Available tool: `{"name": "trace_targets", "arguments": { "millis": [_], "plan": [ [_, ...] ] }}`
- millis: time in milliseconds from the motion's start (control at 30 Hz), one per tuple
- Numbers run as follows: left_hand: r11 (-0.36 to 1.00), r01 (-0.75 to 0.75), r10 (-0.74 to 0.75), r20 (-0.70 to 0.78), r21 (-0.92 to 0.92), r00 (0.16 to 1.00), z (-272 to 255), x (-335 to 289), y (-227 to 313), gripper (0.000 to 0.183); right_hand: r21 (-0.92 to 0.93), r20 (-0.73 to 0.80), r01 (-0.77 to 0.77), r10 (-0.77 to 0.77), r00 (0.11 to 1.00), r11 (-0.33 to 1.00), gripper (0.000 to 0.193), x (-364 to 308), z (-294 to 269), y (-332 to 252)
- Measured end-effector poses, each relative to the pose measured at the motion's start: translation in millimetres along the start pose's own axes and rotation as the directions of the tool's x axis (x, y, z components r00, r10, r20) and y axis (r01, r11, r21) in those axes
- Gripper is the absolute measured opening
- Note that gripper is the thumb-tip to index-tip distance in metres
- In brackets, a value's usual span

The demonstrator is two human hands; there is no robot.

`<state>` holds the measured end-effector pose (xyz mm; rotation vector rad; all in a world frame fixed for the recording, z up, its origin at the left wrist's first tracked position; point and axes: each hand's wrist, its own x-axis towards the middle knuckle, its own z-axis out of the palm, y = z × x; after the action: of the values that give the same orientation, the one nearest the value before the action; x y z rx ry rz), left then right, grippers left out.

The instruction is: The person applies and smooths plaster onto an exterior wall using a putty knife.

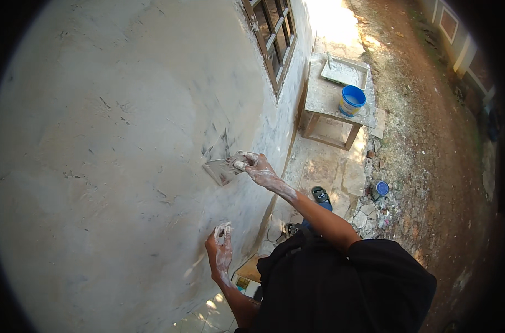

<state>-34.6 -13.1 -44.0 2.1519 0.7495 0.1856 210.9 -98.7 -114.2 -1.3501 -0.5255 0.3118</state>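
Observation:
A pale, patchily plastered wall [113, 183] fills the left side. My right hand [257, 168], smeared with white paste, is closed on a flat, thin scraper [221, 172] with a shiny, angular blade lying against the wall below the window. Dark scuffs show on the wall around the blade. Lower down, my left hand [221, 252] is raised close to the wall, its fingers curled toward the thumb and coated in white paste. Whatever those fingers may hold is too small to make out.
A wooden table [319, 97] stands along the wall, bearing a paste-smeared tray [345, 73] and a blue-rimmed bucket [352, 101]. A small blue-lidded tub [381, 189] sits on the rubble. A barred window [274, 36] is set in the wall. My sandalled feet are below.

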Motion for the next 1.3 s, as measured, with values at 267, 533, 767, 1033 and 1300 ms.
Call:
{"name": "trace_targets", "arguments": {
  "millis": [267,533,767,1033,1300],
  "plan": [
    [1.000,0.020,-0.020,-0.002,0.016,1.000,-3,0,-6,0.019,0.228,-0.156,-0.112,0.150,0.976,0.967,0.035,66,18,55],
    [0.999,-0.035,0.036,-0.036,0.013,0.999,-5,0,-22,0.019,0.392,-0.019,-0.173,0.196,0.981,0.903,0.027,10,-39,47],
    [0.999,-0.027,0.027,0.011,-0.020,1.000,3,10,-16,0.017,-0.445,-0.326,-0.031,-0.129,0.937,0.895,0.028,-8,34,-21],
    [0.999,-0.035,0.034,0.010,0.025,0.999,-1,16,-20,0.018,-0.435,-0.042,0.366,-0.425,0.904,0.822,0.016,-73,62,-24],
    [0.998,-0.055,0.055,0.025,0.022,0.998,-5,20,-12,0.018,-0.568,-0.212,0.263,-0.448,0.869,0.780,0.023,-14,81,0]
  ]
}}
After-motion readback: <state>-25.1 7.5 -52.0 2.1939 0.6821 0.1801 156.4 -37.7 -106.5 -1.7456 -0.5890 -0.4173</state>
